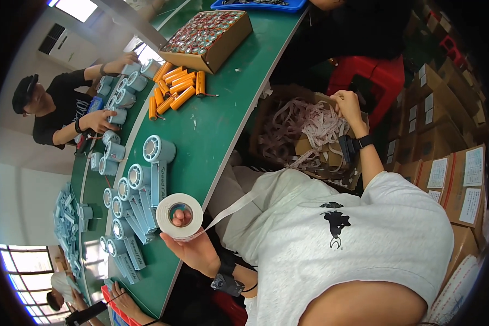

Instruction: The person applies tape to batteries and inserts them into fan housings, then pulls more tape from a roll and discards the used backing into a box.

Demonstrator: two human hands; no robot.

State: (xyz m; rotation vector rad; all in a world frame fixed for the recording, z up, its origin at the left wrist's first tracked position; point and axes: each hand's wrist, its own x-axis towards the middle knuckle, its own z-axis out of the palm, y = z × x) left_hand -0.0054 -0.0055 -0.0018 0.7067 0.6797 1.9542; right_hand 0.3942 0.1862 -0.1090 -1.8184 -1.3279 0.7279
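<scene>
My left hand (193, 251) grips a roll of white tape (164, 216) above the table edge, with fingertips showing through its core. From the roll, a loose strip of tape (231, 211) trails right across my lap. My right hand (346, 104) is over a cardboard box (254, 122) full of crumpled white strips (320, 126). Its fingers are curled together; whatever they pinch, if anything, is too small to make out. Beside the roll, several light-blue handheld fans (158, 149) lie in a row on the green table (223, 130).
Orange wrapped battery packs (182, 89) lie near a carton of more cells (209, 57). Across the table a co-worker (60, 111) handles blue fan housings (126, 98). A red stool (364, 81) and stacked cartons (462, 174) stand to the right. Another person's hand (124, 301) is at the lower left.
</scene>
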